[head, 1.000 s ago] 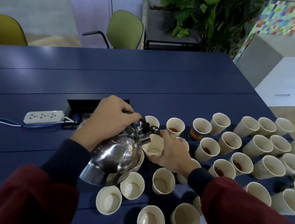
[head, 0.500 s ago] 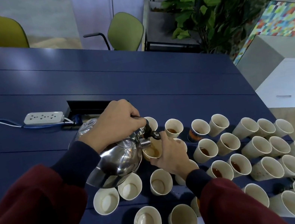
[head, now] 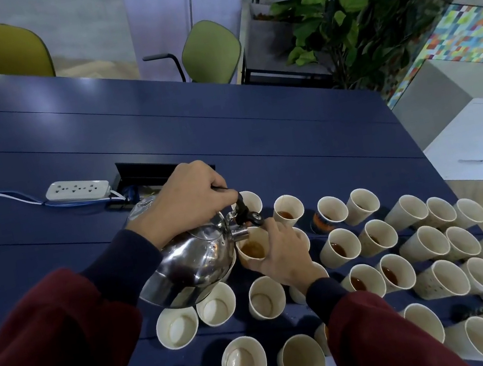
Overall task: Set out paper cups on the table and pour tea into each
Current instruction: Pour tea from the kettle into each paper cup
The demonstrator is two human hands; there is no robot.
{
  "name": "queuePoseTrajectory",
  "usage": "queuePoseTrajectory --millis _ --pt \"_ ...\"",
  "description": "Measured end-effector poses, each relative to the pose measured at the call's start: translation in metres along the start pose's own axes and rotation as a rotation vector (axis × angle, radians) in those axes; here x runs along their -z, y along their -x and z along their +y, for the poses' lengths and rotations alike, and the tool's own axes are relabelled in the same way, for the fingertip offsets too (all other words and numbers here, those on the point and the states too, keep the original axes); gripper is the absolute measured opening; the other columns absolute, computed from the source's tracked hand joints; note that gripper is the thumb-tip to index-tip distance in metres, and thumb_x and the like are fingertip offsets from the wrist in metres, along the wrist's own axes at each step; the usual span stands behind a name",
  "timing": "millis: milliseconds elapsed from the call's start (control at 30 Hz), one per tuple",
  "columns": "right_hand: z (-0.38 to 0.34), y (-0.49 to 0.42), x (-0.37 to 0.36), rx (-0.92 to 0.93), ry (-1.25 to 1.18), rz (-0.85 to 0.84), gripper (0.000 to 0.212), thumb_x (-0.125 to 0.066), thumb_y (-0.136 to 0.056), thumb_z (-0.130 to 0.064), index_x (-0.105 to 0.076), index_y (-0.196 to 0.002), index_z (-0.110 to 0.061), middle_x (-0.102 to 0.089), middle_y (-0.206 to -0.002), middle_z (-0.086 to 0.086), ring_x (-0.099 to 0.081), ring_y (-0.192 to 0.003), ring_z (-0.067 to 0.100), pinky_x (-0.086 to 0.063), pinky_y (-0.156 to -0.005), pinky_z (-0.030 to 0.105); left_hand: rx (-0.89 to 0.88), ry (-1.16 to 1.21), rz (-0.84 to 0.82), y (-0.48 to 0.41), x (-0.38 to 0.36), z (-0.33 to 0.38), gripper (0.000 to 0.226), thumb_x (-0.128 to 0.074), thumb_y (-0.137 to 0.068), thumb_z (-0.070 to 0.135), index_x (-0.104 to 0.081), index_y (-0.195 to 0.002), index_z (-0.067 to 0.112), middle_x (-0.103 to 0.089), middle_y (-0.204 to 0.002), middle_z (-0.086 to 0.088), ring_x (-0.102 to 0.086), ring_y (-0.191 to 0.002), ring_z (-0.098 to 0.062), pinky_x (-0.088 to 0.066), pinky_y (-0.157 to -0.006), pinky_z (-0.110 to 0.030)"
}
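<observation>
On the blue table (head: 159, 126) many paper cups (head: 432, 246) stand close together, likely so pouring runs from one to the next. The steel kettle (head: 193, 265) tips toward 3 o'clock, with the left hand (head: 185, 202) curled round its handle. The right hand (head: 281, 253) wraps the cream cup (head: 253, 247) under the spout, steadying it. Amber tea shows inside.

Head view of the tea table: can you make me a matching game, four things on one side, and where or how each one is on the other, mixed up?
Things:
1 steel kettle
2 white power strip
3 paper cup under the spout
4 leafy plant

States:
A holds brown tea, gripped by the right hand
B stands beyond the table's far edge
C tilted, handle gripped by the left hand
D lies flat on the blue table beside the cable slot

Pairs: 1-C, 2-D, 3-A, 4-B
</observation>
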State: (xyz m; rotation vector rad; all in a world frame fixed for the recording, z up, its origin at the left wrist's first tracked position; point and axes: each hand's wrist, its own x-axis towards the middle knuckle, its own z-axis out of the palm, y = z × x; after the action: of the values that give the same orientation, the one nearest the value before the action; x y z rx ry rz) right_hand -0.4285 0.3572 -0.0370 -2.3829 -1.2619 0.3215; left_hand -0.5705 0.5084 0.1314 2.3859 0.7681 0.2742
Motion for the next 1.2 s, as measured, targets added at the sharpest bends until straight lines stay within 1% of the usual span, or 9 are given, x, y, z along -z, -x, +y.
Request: queuePoseTrajectory --millis 200,300,400,600,733,833,900,1067,1200 --pt "0.000 0.002 -0.002 0.002 0.197 0.008 0.070 -0.071 -0.071 -0.069 -0.052 -0.124 -0.026 -0.054 -0.124 -0.003 -0.046 -0.120 0.023 -0.036 -0.096 0.040 0.001 0.024 0.008 0.002 0.000 -0.004 0.033 -0.068 -0.086 0.033 -0.075 -0.070 0.005 -0.066 -0.064 -0.013 -0.055 -0.059 -0.022 -0.045 -0.057 -0.030" --pt "0.003 0.001 -0.005 -0.011 0.269 -0.010 0.071 -0.069 -0.071 -0.071 -0.053 -0.125 -0.028 -0.052 -0.127 -0.002 -0.044 -0.124 0.026 -0.036 -0.098 0.045 0.005 0.064 0.026 0.004 0.003 -0.003 0.034 -0.069 -0.087 0.029 -0.073 -0.068 0.001 -0.062 -0.063 -0.019 -0.043 -0.048 -0.013 -0.038 -0.050 -0.025" --pt "0.006 0.003 -0.008 -0.021 0.245 -0.003 0.072 -0.068 -0.071 -0.074 -0.055 -0.124 -0.028 -0.052 -0.127 -0.002 -0.043 -0.125 0.025 -0.034 -0.098 0.046 0.025 0.135 0.035 0.008 0.006 -0.002 0.030 -0.071 -0.087 0.027 -0.074 -0.067 0.005 -0.062 -0.062 -0.015 -0.044 -0.047 -0.008 -0.037 -0.049 -0.016" --pt "0.003 0.015 0.007 -0.089 0.154 -0.045 0.093 -0.068 -0.072 -0.076 -0.041 -0.147 -0.028 -0.043 -0.146 -0.005 -0.032 -0.138 0.023 -0.030 -0.110 0.049 0.065 0.224 0.083 0.024 0.010 -0.006 0.024 -0.070 -0.087 0.026 -0.075 -0.066 0.013 -0.067 -0.062 -0.011 -0.048 -0.045 -0.004 -0.038 -0.048 -0.014" --pt "0.001 0.040 0.018 -0.051 0.047 0.027 0.089 -0.053 -0.068 -0.081 -0.050 -0.138 -0.026 -0.050 -0.135 -0.003 -0.043 -0.128 0.024 -0.041 -0.102 0.050 0.064 0.256 0.106 0.041 0.014 -0.004 0.025 -0.073 -0.087 0.028 -0.075 -0.066 0.014 -0.067 -0.060 -0.007 -0.049 -0.043 -0.002 -0.037 -0.047 -0.011" --pt "-0.001 0.065 0.021 -0.014 0.051 -0.072 0.090 -0.044 -0.063 -0.087 -0.055 -0.129 -0.027 -0.056 -0.122 -0.004 -0.058 -0.106 0.020 -0.048 -0.087 0.039 0.058 0.275 0.107 0.056 0.014 0.000 0.026 -0.074 -0.086 0.028 -0.075 -0.066 0.012 -0.066 -0.059 -0.010 -0.047 -0.044 -0.002 -0.038 -0.049 -0.014" --pt "-0.001 0.077 0.020 -0.005 0.053 -0.148 0.090 -0.049 -0.062 -0.091 -0.060 -0.122 -0.026 -0.060 -0.112 -0.006 -0.060 -0.095 0.015 -0.045 -0.077 0.030 0.054 0.283 0.100 0.065 0.012 0.004 0.024 -0.074 -0.086 0.028 -0.076 -0.067 0.014 -0.067 -0.060 -0.010 -0.048 -0.044 -0.004 -0.040 -0.053 -0.021" --pt "-0.007 0.090 0.015 0.013 0.149 -0.362 0.092 -0.077 -0.068 -0.070 -0.044 -0.141 -0.024 -0.051 -0.128 -0.002 -0.054 -0.115 0.020 -0.049 -0.094 0.038 0.039 0.233 0.055 0.077 0.000 0.010 0.028 -0.075 -0.085 0.032 -0.076 -0.070 0.008 -0.068 -0.068 -0.017 -0.056 -0.055 -0.025 -0.047 -0.059 -0.034" --pt "-0.008 0.092 0.016 0.069 0.163 -0.241 0.080 -0.075 -0.076 -0.063 -0.045 -0.139 -0.024 -0.052 -0.124 -0.001 -0.053 -0.112 0.019 -0.049 -0.091 0.034 0.039 0.183 0.040 0.085 -0.012 0.018 0.032 -0.076 -0.084 0.034 -0.074 -0.067 0.007 -0.060 -0.062 -0.016 -0.042 -0.049 -0.007 -0.038 -0.054 -0.023"
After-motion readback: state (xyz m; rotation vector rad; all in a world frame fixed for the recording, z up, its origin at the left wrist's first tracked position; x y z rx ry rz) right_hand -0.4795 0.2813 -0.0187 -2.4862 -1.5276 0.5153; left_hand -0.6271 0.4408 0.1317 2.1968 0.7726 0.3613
